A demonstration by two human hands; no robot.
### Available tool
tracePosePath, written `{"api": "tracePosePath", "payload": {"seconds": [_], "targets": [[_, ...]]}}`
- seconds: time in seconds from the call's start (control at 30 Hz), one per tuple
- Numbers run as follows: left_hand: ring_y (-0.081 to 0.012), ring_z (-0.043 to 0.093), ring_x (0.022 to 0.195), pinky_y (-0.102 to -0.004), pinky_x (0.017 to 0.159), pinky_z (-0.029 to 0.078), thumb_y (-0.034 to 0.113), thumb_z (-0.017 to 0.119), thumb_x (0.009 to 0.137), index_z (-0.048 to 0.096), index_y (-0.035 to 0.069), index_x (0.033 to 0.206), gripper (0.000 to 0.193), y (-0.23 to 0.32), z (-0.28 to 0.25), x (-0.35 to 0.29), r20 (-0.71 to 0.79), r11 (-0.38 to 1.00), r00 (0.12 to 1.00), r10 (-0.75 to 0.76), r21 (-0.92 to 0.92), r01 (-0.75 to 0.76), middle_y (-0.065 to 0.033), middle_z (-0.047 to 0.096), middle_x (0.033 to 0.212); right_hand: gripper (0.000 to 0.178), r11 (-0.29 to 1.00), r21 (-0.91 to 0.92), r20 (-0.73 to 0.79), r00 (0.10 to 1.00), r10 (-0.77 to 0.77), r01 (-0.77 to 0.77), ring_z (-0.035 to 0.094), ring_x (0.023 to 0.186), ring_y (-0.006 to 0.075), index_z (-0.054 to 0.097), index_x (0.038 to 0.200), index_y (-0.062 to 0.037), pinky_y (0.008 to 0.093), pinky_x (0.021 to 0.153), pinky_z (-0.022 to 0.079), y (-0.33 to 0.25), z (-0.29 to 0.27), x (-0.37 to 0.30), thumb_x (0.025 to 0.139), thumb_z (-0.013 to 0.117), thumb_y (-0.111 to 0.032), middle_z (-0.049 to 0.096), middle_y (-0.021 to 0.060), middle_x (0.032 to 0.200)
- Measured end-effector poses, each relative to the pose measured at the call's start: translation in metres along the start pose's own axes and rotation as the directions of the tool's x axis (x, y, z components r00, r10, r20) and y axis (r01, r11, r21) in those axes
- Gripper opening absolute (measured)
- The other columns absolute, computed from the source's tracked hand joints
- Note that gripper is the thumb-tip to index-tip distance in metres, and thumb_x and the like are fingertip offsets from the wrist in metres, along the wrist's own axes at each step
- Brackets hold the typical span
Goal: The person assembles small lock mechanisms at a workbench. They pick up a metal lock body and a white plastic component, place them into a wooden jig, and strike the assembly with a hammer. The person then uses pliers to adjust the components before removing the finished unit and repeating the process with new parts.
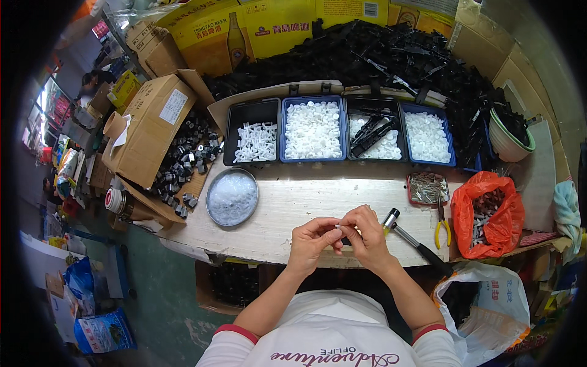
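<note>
While a carton of dark parts lies at the left, a round dish rests on the table to its right. Next, the left hand has thumb and forefinger pinched around a small white piece, above the table's near edge. The right hand's fingers curl nearly closed beside it; whether they grip it, I cannot tell. Further right lie a hammer, pliers and a red bag.
</note>
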State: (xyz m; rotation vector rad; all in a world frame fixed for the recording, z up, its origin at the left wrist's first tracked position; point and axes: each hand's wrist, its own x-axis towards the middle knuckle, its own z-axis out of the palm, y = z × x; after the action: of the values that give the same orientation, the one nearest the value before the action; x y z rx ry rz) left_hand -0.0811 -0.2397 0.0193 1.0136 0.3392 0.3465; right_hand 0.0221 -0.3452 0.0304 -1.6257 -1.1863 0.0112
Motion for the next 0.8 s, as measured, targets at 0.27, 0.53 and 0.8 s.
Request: {"api": "tracePosePath", "payload": {"seconds": [0.27, 0.53, 0.8], "targets": [[-0.0034, 0.042, 0.059, -0.0162, 0.05, 0.038, -0.003, 0.063, 0.073, 0.064, 0.004, 0.096, 0.024, -0.002, -0.031, 0.004, -0.014, 0.813, 0.998, 0.053, 0.581, -0.035, 0.0027, 0.046, 0.074, 0.01, 0.951, -0.307, 0.249, 0.967, 0.054, 0.026, 0.043, 0.077, 0.0211, 0.051, 0.077, -0.0075, 0.0345, 0.07, 0.027, 0.015, 0.002, -0.019, 0.072, 0.059, -0.005, 0.047, 0.0039, 0.075], [-0.0051, 0.042, 0.06, -0.0195, 0.053, 0.038, -0.005, 0.064, 0.07, 0.064, 0.004, 0.096, 0.027, -0.005, -0.032, 0.007, -0.001, 0.748, 1.0, 0.019, 0.663, -0.014, 0.0019, 0.044, 0.07, 0.01, 0.883, -0.449, 0.299, 0.954, 0.002, 0.139, 0.044, 0.079, 0.0214, 0.052, 0.077, -0.0077, 0.0367, 0.073, 0.028, 0.018, 0.019, -0.022, 0.071, 0.059, -0.004, 0.048, 0.0037, 0.076], [-0.0264, 0.056, 0.069, -0.0349, 0.062, 0.044, 0.007, 0.067, 0.067, 0.062, 0.002, 0.086, 0.02, 0.008, -0.005, 0.02, 0.184, 0.094, 0.983, -0.023, 0.979, -0.181, -0.0109, 0.055, 0.075, 0.015, 0.946, -0.325, 0.265, 0.96, 0.094, -0.003, 0.049, 0.079, 0.0206, 0.057, 0.083, -0.0077, 0.0358, 0.071, 0.03, 0.028, -0.018, -0.015, 0.069, 0.062, -0.006, 0.054, 0.0033, 0.077]]}}
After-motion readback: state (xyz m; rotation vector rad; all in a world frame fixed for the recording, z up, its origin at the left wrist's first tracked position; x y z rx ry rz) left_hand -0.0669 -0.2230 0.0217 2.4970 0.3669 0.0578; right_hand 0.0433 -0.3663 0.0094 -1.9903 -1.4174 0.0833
